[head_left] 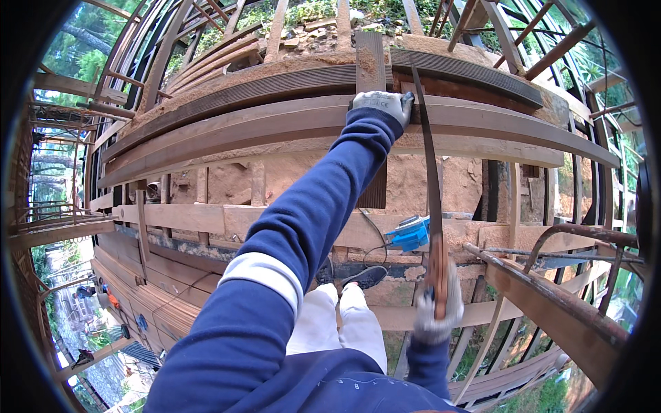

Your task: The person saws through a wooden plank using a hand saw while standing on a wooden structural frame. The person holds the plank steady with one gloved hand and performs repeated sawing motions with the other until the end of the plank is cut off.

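The handsaw (431, 162) lay on the right-hand side of the person's reach, its long axis running from about six o'clock near the body to just short of twelve at the far tip. The gloved right hand (441, 306) was closed around its wooden handle, low and near the person, so the right arm was plainly nearer to the saw's near end. The gloved left hand (384, 107) was well apart from it, up towards twelve, over a short grooved plank (370, 55) that also ran from twelve to six; whether its fingers gripped or only pressed could not be told. The far part of the blade passed just beside that glove, on its three o'clock side, almost parallel to the short plank. Both crossed the line of the long pale beam (234, 134), which stretched from nine to three, bowed by the lens. At one o'clock from the left hand, the blade's tip overlapped the near end of a dark grooved board (468, 74); actual contact there could not be told. A blue power tool (410, 234) sat towards five o'clock from the left hand, left of the blade.
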Demonstrator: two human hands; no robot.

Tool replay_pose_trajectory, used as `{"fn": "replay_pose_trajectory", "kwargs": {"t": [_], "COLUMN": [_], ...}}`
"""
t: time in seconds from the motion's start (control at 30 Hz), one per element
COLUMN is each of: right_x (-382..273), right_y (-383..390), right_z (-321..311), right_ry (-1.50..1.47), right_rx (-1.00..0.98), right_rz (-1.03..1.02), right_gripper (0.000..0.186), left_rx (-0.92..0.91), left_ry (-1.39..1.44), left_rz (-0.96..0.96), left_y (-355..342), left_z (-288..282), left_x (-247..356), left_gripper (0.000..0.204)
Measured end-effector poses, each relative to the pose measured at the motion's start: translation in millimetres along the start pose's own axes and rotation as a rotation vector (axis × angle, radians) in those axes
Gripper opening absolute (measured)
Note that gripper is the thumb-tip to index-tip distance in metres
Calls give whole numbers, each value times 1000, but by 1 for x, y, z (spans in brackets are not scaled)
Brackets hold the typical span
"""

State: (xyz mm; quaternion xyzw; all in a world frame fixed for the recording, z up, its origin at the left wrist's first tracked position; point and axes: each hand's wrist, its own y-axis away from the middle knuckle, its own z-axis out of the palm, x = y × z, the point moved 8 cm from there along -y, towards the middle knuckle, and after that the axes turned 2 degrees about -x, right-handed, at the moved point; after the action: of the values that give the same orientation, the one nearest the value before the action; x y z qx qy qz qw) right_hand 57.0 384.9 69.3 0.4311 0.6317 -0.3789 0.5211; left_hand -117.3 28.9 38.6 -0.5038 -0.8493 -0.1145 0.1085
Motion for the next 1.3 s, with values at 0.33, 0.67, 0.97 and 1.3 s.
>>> {"fn": "replay_pose_trajectory", "kwargs": {"t": [0.33, 0.67, 0.97, 1.3], "right_x": [5, 10, 30, 97], "right_y": [4, -76, -20, 10], "right_z": [7, 35, -48, -42], "right_ry": [50, -62, -85, -80], "right_rx": [15, 15, 258, 416], "right_rz": [79, -60, 37, 210], "right_gripper": [68, 66, 71, 78], "left_rx": [-91, 9, 324, 208], "left_ry": [-12, 28, -102, -118], "left_rz": [-31, 76, 242, 316], "left_y": [-4, 0, 42, 35], "left_z": [2, -1, -17, -15], "left_x": [-4, -2, -21, -19], "left_gripper": [55, 48, 65, 82]}}
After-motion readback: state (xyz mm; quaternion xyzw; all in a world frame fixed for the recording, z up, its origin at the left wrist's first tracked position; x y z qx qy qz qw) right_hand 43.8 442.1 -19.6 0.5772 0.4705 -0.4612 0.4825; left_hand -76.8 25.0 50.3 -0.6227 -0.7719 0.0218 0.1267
